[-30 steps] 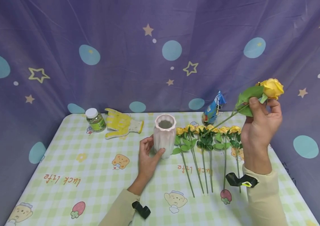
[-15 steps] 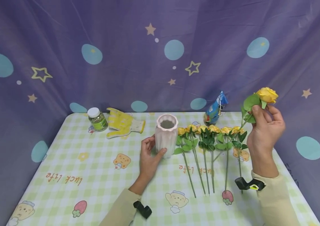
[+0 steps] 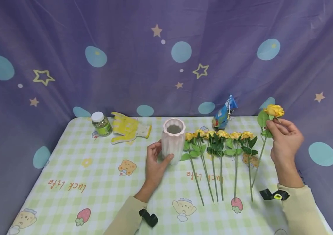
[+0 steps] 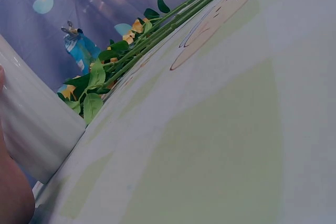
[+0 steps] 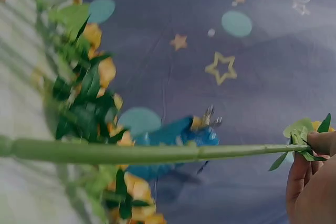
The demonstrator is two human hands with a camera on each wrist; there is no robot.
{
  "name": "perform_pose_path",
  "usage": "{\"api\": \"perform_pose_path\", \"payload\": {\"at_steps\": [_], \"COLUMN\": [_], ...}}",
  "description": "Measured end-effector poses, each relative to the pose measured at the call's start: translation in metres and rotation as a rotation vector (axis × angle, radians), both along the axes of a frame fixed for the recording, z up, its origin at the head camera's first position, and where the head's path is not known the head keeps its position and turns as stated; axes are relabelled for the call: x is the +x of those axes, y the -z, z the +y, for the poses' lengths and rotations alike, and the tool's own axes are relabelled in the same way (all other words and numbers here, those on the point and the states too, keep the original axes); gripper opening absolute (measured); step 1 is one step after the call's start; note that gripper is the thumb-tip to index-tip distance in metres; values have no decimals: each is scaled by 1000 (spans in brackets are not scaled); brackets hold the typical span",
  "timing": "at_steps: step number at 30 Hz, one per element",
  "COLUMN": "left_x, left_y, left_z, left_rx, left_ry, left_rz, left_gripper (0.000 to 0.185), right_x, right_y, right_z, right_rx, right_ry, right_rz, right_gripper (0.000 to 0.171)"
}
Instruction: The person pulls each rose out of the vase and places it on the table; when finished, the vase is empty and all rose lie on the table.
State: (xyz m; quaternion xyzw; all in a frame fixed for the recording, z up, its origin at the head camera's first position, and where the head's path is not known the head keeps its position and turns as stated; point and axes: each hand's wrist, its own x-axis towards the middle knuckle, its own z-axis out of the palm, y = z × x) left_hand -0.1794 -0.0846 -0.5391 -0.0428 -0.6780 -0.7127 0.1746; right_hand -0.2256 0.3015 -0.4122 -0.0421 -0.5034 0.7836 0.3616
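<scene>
My right hand [image 3: 287,140] pinches a yellow artificial rose [image 3: 274,111] just under its bloom, at the right of the head view. Its stem [image 5: 126,153] slants down beside the rightmost flower on the table. Around the side of a pale pink-white fluted vase [image 3: 173,143] my left hand [image 3: 156,163] is curled, thumb in front. The vase stands upright, and its mouth shows no flowers. Several more yellow roses [image 3: 222,133] lie in a row right of the vase, blooms toward the back and stems toward the front.
Behind the roses stands a blue bag [image 3: 223,114] closed with a clip [image 5: 207,119]. A lidded jar [image 3: 101,124] and a yellow-white work glove [image 3: 128,128] sit at the back left. The checked tablecloth [image 3: 104,195] covers the table, with a purple curtain [image 3: 119,65] behind.
My right hand has come down and to the right with the rose, whose stem has swung from slanting leftward across the row to nearly upright. My left hand stays on the vase.
</scene>
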Motion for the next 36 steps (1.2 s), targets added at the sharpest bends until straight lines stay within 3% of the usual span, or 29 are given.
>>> {"api": "perform_pose_path", "payload": {"at_steps": [8,15,22,29,36], "left_x": [-1,-1,0,-1,-1], "left_y": [1,1,-1,1,1], "left_z": [1,1,1,0,-1], "left_rx": [11,19,32,3,2], "left_ry": [12,7,-4,12,17], "left_rz": [14,18,21,37,37], "left_gripper": [62,62,64,61,62], "right_x": [1,-2,-4,-7,-11], "right_y": [19,36,57,76,94], "right_z": [32,55,76,86,92], "right_rx": [167,235,512,556,732], "right_ry": [0,28,-57,-141,-217], "right_rz": [-268,-483,-745,-803,-913], "right_gripper": [28,22,23,23,33]}}
